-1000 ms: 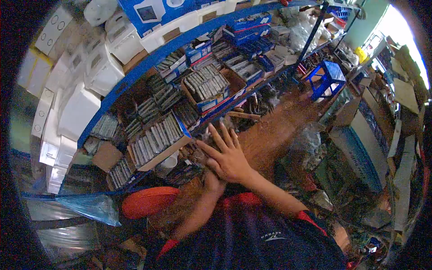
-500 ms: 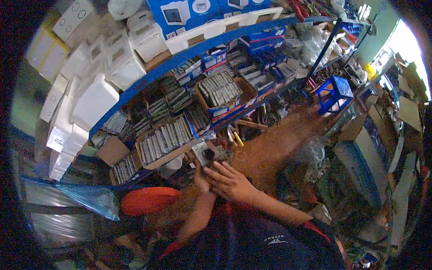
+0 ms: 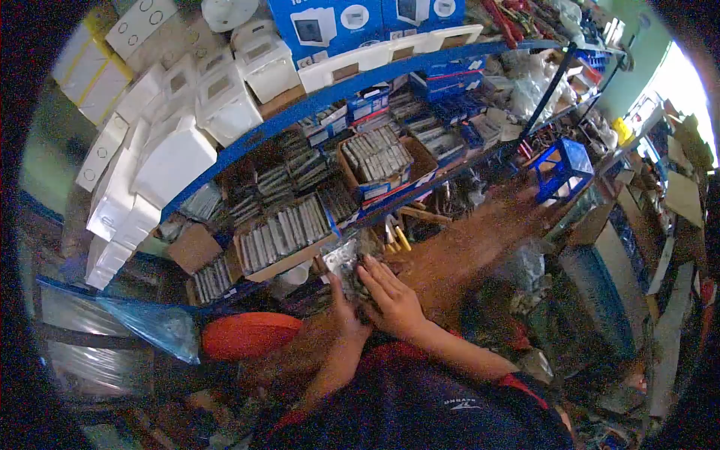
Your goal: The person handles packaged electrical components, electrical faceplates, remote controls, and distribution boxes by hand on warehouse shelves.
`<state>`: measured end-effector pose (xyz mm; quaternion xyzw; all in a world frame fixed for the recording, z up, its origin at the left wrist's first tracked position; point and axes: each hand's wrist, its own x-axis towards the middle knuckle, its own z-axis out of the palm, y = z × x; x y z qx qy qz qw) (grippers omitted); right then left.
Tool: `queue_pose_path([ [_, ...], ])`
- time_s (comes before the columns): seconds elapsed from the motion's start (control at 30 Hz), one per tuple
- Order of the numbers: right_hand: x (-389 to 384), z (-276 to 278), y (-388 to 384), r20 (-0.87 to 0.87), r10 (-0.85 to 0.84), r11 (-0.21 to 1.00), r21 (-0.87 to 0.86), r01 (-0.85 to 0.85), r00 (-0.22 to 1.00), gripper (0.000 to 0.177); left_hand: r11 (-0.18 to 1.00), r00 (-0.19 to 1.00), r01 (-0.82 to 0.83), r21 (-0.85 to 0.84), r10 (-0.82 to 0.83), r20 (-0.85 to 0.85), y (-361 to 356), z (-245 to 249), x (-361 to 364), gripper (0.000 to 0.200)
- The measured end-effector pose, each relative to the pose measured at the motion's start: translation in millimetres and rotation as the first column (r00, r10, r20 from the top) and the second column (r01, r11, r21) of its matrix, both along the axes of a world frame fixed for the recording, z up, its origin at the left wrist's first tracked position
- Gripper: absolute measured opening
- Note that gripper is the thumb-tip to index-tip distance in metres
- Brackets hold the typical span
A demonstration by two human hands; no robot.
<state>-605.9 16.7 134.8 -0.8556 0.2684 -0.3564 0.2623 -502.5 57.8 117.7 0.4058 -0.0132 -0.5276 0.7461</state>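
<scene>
My left hand [image 3: 343,311] and my right hand [image 3: 392,298] meet in front of my chest, both closed around a small clear plastic packet [image 3: 345,261] of dark metal parts. The left hand grips it from the lower left. The right hand's fingers lie flat over its right side. Just beyond the packet, an open cardboard box [image 3: 281,238] filled with rows of similar grey packets sits on the lower blue shelf.
A blue metal rack [image 3: 352,86] holds several boxes of packets, white plastic boxes [image 3: 172,161] and blue cartons [image 3: 330,19]. An orange-red stool seat [image 3: 244,335] is at lower left, a blue plastic stool [image 3: 562,169] stands on the brown floor, and stacked goods line the right side.
My right hand has dropped from a raised, spread position onto the packet. The left hand has lifted the packet toward the shelf box. The view has shifted slightly.
</scene>
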Motion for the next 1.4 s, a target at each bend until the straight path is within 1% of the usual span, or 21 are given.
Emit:
queue_pose_path([
  [0.17,-21,-2,7,-0.025,0.04,0.969,0.244,-0.033,0.999,0.061,0.995,0.998,0.045,-0.092,-0.049,-0.044,2,-4,5,0.063],
  [0.27,-28,-5,7,0.108,-0.034,0.986,0.168,0.015,0.994,0.057,0.987,0.994,0.066,-0.148,-0.078,-0.075,-2,-4,7,0.065],
  [0.37,-47,-34,26,0.059,0.06,0.968,0.242,-0.072,0.996,0.049,0.957,0.994,0.032,-0.289,-0.059,-0.087,-10,-19,19,0.065],
  [0.43,-50,-28,35,0.027,0.147,0.978,0.143,-0.15,0.989,0.042,0.955,0.992,-0.085,-0.284,0.056,-0.109,-19,2,25,0.065],
  [0.47,-51,-24,38,0.009,0.193,0.976,0.096,-0.193,0.981,0.038,0.95,0.997,-0.036,-0.311,0.013,-0.078,-21,0,34,0.065],
  [0.57,-60,-17,19,0.057,-0.041,0.888,0.459,0.01,0.998,0.035,0.912,0.993,0.029,-0.409,-0.074,-0.096,-25,3,37,0.068],
  [0.6,-58,-5,12,0.183,-0.174,0.886,0.458,0.073,0.968,0.038,0.889,0.99,0.06,-0.453,-0.11,-0.086,-25,7,34,0.064],
  [0.63,-56,8,3,0.303,-0.304,0.875,0.463,0.139,0.903,0.041,0.917,0.995,0.018,-0.399,-0.055,-0.081,-26,9,29,0.063],
  [0.7,-45,23,-15,0.39,-0.198,0.922,0.386,0.036,0.899,0.045,0.955,0.997,-0.063,-0.289,0.045,-0.066,-26,11,16,0.062],
  [0.73,-39,26,-18,0.426,-0.143,0.939,0.344,-0.014,0.894,0.047,0.933,0.992,0.004,-0.361,-0.051,-0.119,-22,16,10,0.058],
  [0.77,-31,21,-19,0.277,-0.036,0.959,0.279,-0.045,0.96,0.053,0.941,0.997,0.0,-0.338,-0.028,-0.077,-23,18,5,0.057],
  [0.87,1,13,9,0.212,-0.173,0.952,0.285,0.108,0.962,0.057,0.977,0.999,-0.051,-0.205,0.05,-0.012,-26,29,-2,0.055],
  [0.97,-1,3,6,0.328,-0.153,0.839,0.542,-0.053,0.932,0.061,0.917,0.999,0.048,-0.396,-0.047,0.013,-24,22,5,0.059],
  [1.0,-1,8,5,0.392,-0.233,0.833,0.552,-0.025,0.89,0.06,0.928,0.996,0.031,-0.372,0.005,0.094,-23,15,6,0.06],
  [1.07,-6,11,-6,0.329,-0.255,0.681,0.729,-0.073,0.909,0.054,0.941,0.963,-0.009,-0.337,0.1,0.251,-22,2,5,0.063],
  [1.13,-16,-2,-14,0.217,-0.222,0.486,0.87,-0.085,0.951,0.042,0.974,0.788,-0.1,-0.201,0.201,0.582,-19,2,0,0.064],
  [1.17,-17,-4,-13,0.25,-0.214,0.471,0.873,-0.125,0.944,0.041,0.975,0.653,-0.167,-0.145,0.22,0.725,-16,2,-1,0.064],
  [1.23,-18,-6,-10,0.32,-0.196,0.436,0.875,-0.21,0.927,0.038,0.984,0.671,-0.118,-0.132,0.177,0.72,-12,-21,12,0.061],
  [1.3,-21,-18,-10,0.288,-0.138,0.527,0.832,-0.176,0.948,0.038,0.991,0.672,-0.079,-0.108,0.133,0.728,-11,-18,20,0.054],
  [1.33,-24,-22,-11,0.268,-0.111,0.572,0.805,-0.159,0.957,0.037,0.983,0.89,-0.084,-0.164,0.148,0.431,-10,-11,17,0.049],
  [1.4,-33,-23,-11,0.172,-0.064,0.664,0.743,-0.087,0.983,0.031,0.994,0.842,0.046,-0.096,0.013,0.54,-6,-3,34,0.051],
])
